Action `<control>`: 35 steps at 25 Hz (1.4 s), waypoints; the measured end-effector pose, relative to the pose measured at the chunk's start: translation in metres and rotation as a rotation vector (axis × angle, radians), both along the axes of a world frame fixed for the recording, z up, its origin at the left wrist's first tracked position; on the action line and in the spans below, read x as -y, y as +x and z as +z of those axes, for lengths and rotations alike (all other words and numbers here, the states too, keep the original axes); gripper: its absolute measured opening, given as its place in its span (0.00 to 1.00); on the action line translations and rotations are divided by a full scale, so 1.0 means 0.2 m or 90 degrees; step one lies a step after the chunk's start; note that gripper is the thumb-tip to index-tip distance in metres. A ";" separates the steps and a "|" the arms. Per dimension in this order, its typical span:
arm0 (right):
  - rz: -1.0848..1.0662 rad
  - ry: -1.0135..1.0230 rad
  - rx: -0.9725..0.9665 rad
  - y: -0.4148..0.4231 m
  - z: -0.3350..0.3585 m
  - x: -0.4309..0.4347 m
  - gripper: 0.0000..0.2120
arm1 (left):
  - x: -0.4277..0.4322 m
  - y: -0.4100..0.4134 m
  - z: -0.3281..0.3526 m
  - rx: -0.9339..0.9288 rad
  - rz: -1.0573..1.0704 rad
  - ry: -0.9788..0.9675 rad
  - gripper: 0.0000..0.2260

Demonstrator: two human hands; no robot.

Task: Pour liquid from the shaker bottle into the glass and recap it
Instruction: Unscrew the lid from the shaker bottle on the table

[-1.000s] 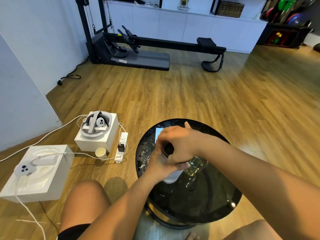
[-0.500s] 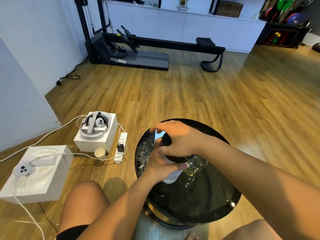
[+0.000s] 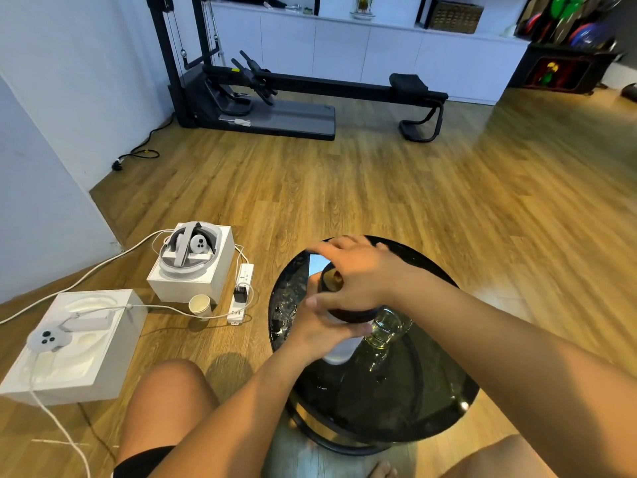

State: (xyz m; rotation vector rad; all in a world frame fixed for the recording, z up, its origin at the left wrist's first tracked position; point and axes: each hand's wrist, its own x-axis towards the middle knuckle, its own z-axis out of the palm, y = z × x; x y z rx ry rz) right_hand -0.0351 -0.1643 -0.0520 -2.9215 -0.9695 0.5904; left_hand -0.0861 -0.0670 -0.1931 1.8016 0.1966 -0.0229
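Observation:
A white shaker bottle [image 3: 339, 353] stands upright on the round black glass table [image 3: 431, 401]. My left hand [image 3: 319, 331] is wrapped around its body. My right hand [image 3: 362, 270] grips the black cap [image 3: 348, 307] on top of the bottle, fingers spread over it. Just to the right of the bottle, touching or nearly touching it, stands a clear glass [image 3: 387, 327] with yellowish liquid in it, partly hidden under my right wrist.
A phone [image 3: 317, 263] lies on the table's far left part. On the floor to the left are two white boxes [image 3: 193, 267] with headset parts, a paper cup [image 3: 200, 305], a power strip [image 3: 241, 291] and cables. My knees flank the table.
My right hand has turned on the cap, its fingers swinging left and away from me. The bottle, my left hand and the glass have stayed in place.

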 end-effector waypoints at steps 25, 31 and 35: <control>0.050 0.006 0.041 0.03 0.00 0.00 0.39 | -0.01 -0.01 0.00 -0.028 -0.015 -0.007 0.42; 0.001 -0.115 0.023 0.05 -0.03 -0.01 0.32 | -0.01 -0.02 0.01 -0.019 -0.018 0.009 0.44; 0.104 0.043 -0.052 0.04 0.02 -0.01 0.18 | 0.00 -0.02 0.01 0.003 -0.009 0.008 0.41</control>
